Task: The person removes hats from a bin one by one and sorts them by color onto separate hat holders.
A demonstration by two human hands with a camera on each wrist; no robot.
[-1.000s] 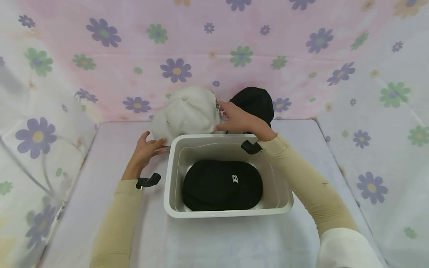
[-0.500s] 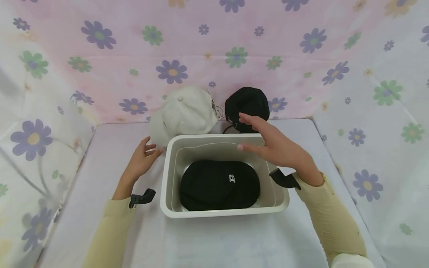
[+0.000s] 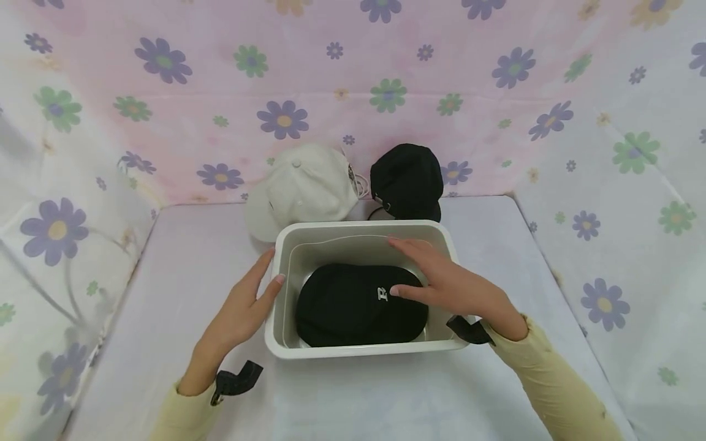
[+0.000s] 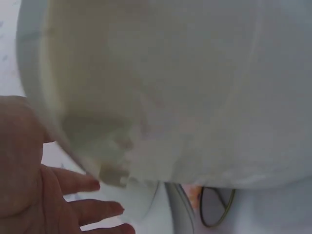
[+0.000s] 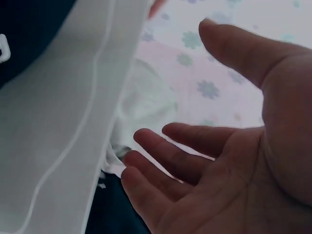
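Tub, off-white rectangular plastic (image 3: 366, 351) | white-lettered black fabric cap (image 3: 342, 306) inside, seemingly kept by its walls | left hand (image 3: 239, 312), straight-fingered, at its left rim, perhaps steadying | right hand (image 3: 452, 280) spread above it | neither gripping

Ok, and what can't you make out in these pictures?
Head: lower edge of the rear black cloth cap, partly behind the off-white rectangular plastic bin.
Right wrist: white letter on the front black cloth cap in the bin, cut off by the left edge.
Left wrist: the bin's surface details, blurred.
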